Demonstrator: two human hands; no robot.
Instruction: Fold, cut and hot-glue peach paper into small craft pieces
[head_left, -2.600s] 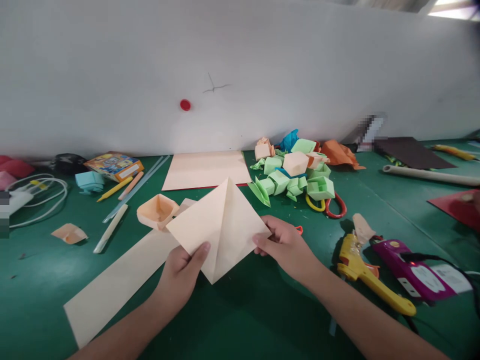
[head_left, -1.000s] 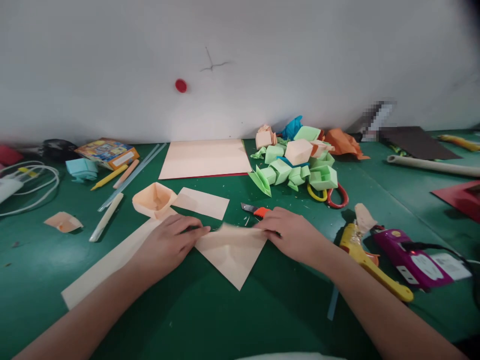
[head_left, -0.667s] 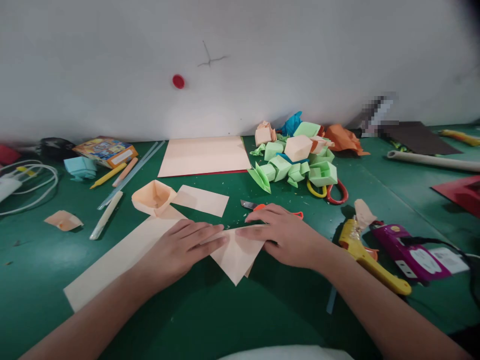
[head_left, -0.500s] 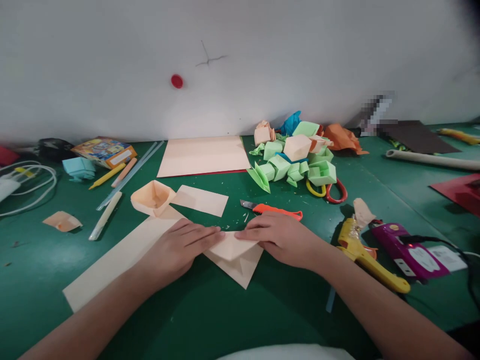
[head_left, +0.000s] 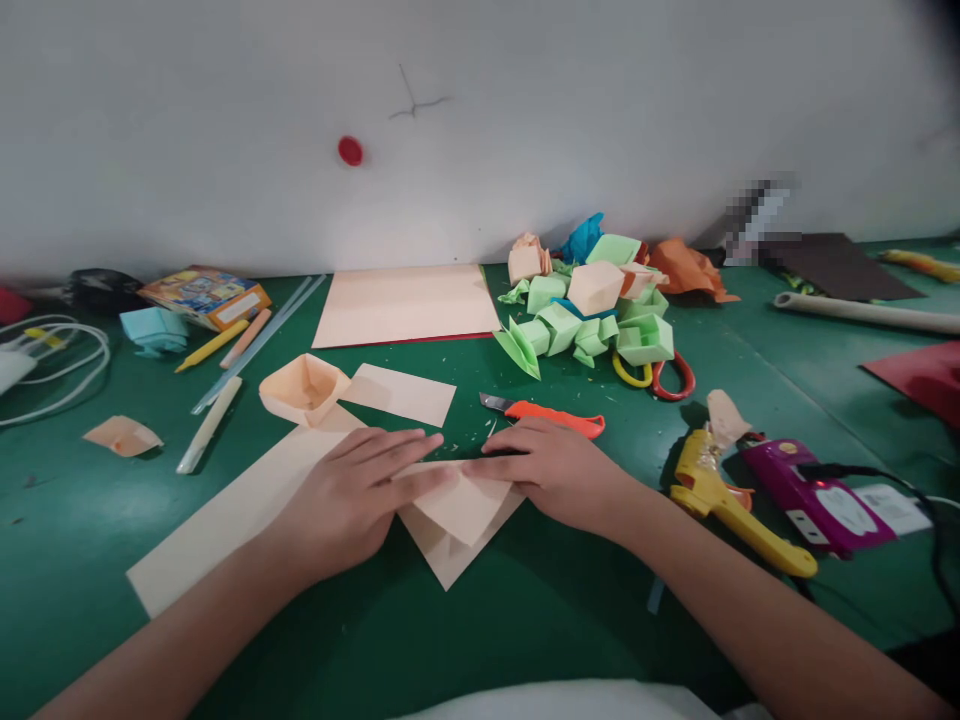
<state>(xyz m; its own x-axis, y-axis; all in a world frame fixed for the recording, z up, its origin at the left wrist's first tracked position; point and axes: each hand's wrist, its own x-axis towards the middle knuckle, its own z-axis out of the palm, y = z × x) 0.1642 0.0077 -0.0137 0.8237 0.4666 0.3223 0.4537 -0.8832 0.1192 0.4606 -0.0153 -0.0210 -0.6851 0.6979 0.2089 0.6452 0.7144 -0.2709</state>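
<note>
One head camera looks forward and down, close over the green table (head_left: 525,640), wall (head_left: 525,120) far behind.

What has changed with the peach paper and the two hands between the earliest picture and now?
The folded peach paper, earlier held up in the air as an open kite shape, now lies on the green table, folded smaller. The left hand and right hand have come down and press flat on its top edge. The paper strip, glue gun and cutter stayed put.
</note>
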